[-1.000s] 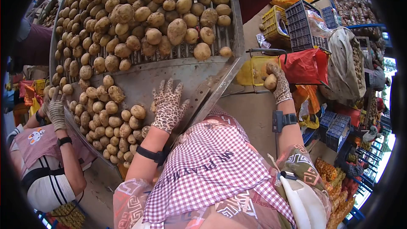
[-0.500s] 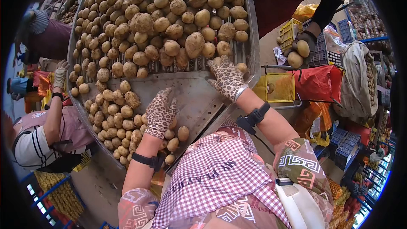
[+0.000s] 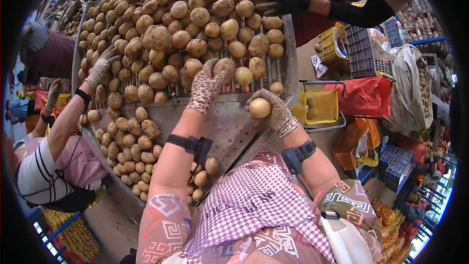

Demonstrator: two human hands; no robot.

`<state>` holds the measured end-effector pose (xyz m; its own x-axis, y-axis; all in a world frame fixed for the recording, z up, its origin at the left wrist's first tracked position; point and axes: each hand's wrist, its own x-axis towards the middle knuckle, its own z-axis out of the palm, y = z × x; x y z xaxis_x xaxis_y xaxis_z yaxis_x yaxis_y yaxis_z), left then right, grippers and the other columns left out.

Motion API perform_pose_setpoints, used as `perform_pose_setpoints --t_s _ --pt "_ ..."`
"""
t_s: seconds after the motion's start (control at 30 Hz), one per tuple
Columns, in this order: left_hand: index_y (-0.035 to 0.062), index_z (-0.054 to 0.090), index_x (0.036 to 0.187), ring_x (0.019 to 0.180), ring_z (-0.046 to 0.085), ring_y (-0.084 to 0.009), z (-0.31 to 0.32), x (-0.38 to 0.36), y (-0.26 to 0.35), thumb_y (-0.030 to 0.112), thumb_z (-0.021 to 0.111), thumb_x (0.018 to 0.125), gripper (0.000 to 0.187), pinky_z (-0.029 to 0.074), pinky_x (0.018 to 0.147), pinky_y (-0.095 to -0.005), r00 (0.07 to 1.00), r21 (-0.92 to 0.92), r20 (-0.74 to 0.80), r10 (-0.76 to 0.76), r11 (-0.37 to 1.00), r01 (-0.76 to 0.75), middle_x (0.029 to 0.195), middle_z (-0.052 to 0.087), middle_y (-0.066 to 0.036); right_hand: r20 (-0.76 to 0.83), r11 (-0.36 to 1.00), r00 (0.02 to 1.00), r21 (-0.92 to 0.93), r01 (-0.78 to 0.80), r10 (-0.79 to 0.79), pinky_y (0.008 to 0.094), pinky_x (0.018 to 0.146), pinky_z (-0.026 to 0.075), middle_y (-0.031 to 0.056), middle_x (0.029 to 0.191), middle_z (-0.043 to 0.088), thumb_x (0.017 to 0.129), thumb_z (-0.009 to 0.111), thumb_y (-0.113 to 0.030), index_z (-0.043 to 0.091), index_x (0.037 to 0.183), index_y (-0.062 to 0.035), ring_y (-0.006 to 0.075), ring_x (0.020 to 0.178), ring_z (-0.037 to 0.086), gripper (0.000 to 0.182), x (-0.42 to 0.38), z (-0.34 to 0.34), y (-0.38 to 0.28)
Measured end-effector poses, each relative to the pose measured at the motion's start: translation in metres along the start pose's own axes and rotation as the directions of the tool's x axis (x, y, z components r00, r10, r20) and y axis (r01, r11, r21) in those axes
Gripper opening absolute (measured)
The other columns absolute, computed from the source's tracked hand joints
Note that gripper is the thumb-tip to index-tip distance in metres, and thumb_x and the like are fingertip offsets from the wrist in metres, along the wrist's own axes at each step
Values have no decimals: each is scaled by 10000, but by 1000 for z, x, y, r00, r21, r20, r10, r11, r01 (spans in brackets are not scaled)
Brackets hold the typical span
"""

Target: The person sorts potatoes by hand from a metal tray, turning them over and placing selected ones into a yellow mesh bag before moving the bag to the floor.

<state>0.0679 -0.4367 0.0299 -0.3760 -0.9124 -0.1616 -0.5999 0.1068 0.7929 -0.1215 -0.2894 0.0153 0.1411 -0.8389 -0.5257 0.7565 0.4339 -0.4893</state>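
My left hand (image 3: 206, 85), in a leopard-print glove, reaches onto the lower edge of the potato pile, its fingers against a large potato (image 3: 224, 68). To its right, my right hand (image 3: 275, 110) is closed round a pale potato (image 3: 260, 108) above the metal ledge. Many potatoes (image 3: 159, 37) lie on the slatted metal sorting table (image 3: 293, 54). A smaller heap of potatoes (image 3: 128, 139) rests in the lower left part, some of it hidden behind my left arm.
A co-worker's black-gloved hand (image 3: 281, 1) reaches over the far right of the pile; another's pale-gloved hand (image 3: 100, 68) is at its left edge. Right of the table are a yellow crate (image 3: 333, 44), a yellow bin (image 3: 320, 107) and a red bag (image 3: 366, 97).
My left hand moved up and right to the large potato. My right hand drew back and now holds a potato. The black-gloved hand moved over the pile, and the left co-worker's hand came onto it.
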Motion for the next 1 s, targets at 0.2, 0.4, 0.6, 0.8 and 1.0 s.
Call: perform_pose_setpoints --t_s 0.2,0.4,0.6,0.8,1.0 --pt "103 549 1273 741 594 -126 -6 -68 -21 298 581 916 408 453 518 -240 899 -884 436 -47 166 438 1072 643 -46 -58 998 996 20 -64 65 338 694 588 99 972 651 916 633 -301 586 1101 -50 217 839 670 315 13 31 9" --pt "103 572 1229 884 622 -151 -10 -111 -29 352 590 893 419 489 585 -274 905 -934 340 -254 21 357 1081 659 -42 32 688 999 -724 37 -19 322 890 478 64 1029 639 874 698 -292 585 1175 -73 180 991 599 389 7 22 5" --pt "44 610 1165 944 634 -149 -45 -119 -90 292 626 891 370 526 749 -294 874 -175 213 -436 864 473 1062 674 -62 -2 121 900 -991 57 -436 355 875 498 132 1038 658 804 724 -288 566 1248 -81 256 917 648 515 -1 35 -19" --pt "48 524 1308 1148 585 -278 -49 -78 -24 248 696 832 544 469 973 -377 972 317 -209 106 948 -35 1256 585 -163 -42 -27 866 -998 -63 -498 400 918 488 166 1187 635 811 698 -313 522 1327 -103 332 1070 625 584 3 58 -36" --pt "71 430 1387 1273 468 -323 -21 -52 -14 257 703 816 659 385 1070 -401 967 427 -246 59 903 54 1368 488 -173 -35 -112 944 -991 -76 -328 409 950 471 202 1213 612 823 678 -347 434 1385 -64 353 1109 597 675 18 71 -12"
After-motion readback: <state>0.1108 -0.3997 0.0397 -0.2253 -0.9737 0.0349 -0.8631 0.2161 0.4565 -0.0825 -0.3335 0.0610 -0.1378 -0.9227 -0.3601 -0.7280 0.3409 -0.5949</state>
